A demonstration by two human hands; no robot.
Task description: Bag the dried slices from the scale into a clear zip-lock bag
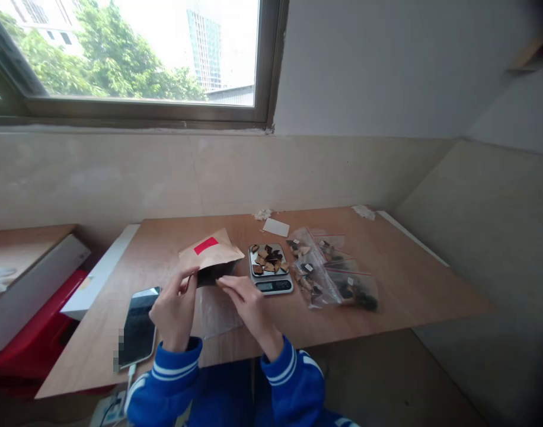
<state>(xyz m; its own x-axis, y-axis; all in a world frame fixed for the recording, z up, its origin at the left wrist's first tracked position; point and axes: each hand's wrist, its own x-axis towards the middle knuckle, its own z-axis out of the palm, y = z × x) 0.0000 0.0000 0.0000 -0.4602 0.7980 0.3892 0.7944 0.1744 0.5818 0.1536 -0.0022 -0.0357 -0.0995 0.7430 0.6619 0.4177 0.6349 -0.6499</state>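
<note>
A brown kraft paper bag [211, 252] with a red label is held up over the table, its dark mouth turned towards me. My left hand [176, 308] grips the bag's near left edge between thumb and fingers. At the right side of the mouth, the fingertips of my right hand [247, 299] are pinched on the bag's lower rim. Beneath both hands lies a clear plastic bag [218, 317], partly covered. Just right of the paper bag stands a small digital scale [274, 284] with several dried brown slices [269, 259] on its plate.
Several clear zip bags [327, 273] of dark and pale dried pieces lie right of the scale. A white card [275, 227] and white scraps [262, 214] sit at the back. A phone [140, 326] with a charging cable [131, 375] is at the left near the table edge.
</note>
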